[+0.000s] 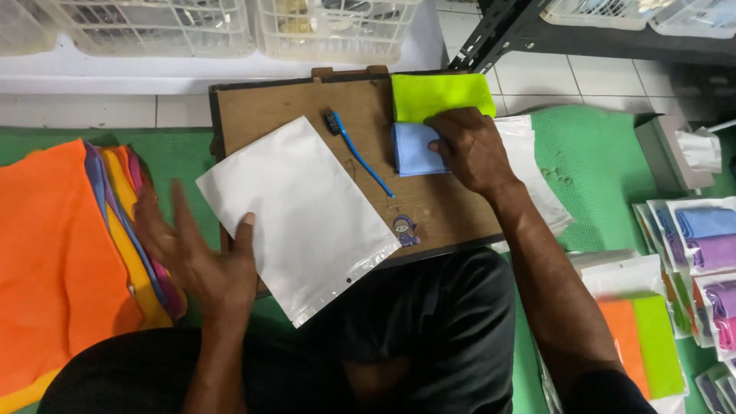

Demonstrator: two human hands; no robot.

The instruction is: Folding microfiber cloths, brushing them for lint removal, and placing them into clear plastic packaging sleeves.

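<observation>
A white plastic pouch [299, 211] lies tilted on a small brown wooden board [261, 107]. My left hand [195, 253] is spread open, its thumb resting on the pouch's left edge. My right hand [468, 149] presses down on a folded light-blue cloth [414, 149], which lies against a folded lime-green cloth [441, 93] at the board's far right. A blue toothbrush [356, 149] lies on the board between the pouch and the cloths.
A stack of orange, yellow and purple cloths [69, 261] lies at my left on a green mat [590, 161]. Packed pouches with coloured cloths [705, 238] sit at the right, with more white pouches [529, 153] under my right forearm. White baskets [230, 27] stand behind the board.
</observation>
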